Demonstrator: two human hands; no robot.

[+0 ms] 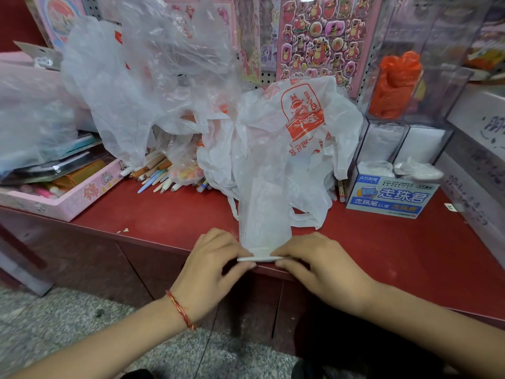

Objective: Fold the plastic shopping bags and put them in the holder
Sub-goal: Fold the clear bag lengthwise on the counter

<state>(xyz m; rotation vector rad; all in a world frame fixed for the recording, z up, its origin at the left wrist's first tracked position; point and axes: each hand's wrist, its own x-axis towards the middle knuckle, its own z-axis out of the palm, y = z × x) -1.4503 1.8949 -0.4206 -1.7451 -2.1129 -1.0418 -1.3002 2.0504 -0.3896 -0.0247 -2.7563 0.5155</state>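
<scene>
A white plastic bag (263,209) lies low in the middle of the frame on the red worktop (169,214), flattened into a long narrow strip that runs from the front edge up towards the centre. It is thin, milky and half see-through, with lengthwise creases. Its near end is turned over into a tight flat fold (259,259) right at the worktop's front edge.

The left hand (216,266) pinches the left end of that fold, its fingers (240,251) curled together on top and the thumb below. The right hand (322,269) does the same at the right end, fingers (284,253) clamped on the plastic. A red string bracelet (180,310) circles the left wrist.

The strip's far end runs into a crumpled heap at the centre, where a white bag with red print (300,116) stands puffed up; I cannot tell whether the strip belongs to it. Loose handle loops trail on the worktop beside the strip. Clear wrinkled bags (153,72) billow in the upper left.

At the right stands the clear holder (461,77), with an orange bag (396,83) in an upper compartment and white plastic (382,140) in the lower ones. A blue-labelled box (390,198) sits in front of it. Pencils (158,173) and a pink tray (68,198) lie at the left.
</scene>
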